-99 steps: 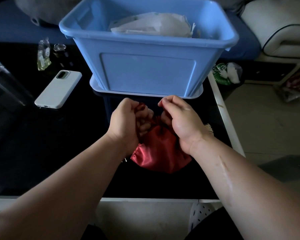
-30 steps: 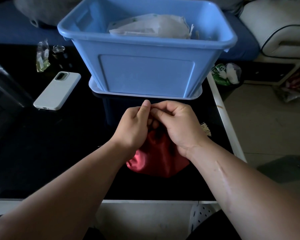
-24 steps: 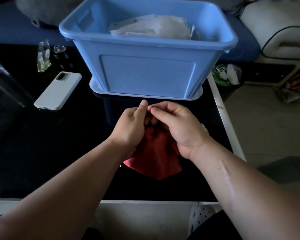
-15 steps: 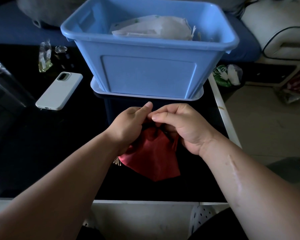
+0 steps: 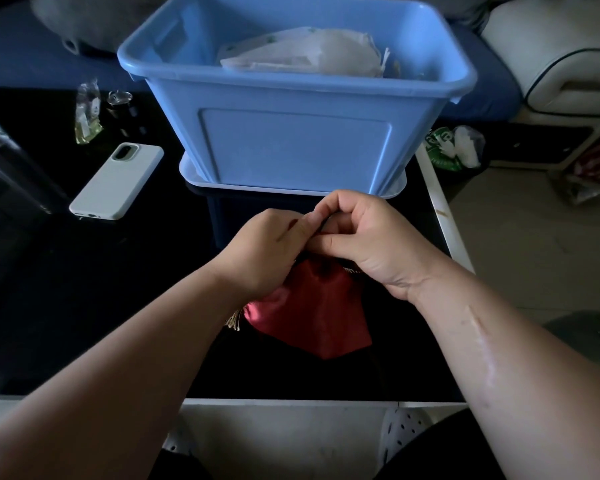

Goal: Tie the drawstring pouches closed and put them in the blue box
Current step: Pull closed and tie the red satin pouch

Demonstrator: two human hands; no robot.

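Pouch [image 5: 312, 323] is sagging soft, probably light and slippery, mid-frame; left hand [image 5: 267, 251] and right hand [image 5: 371, 237] are pinching its neck.

One blue box [image 5: 295, 147] stands far on the one desk [image 5: 84, 306]. One red pouch [image 5: 312, 317] lies near. White pouches [image 5: 305, 53] fill the box; their number cannot be told. One white phone [image 5: 116, 181] and one clear packet [image 5: 87, 116] lie left. Two grips: left grip [image 5: 267, 251], right grip [image 5: 371, 244].
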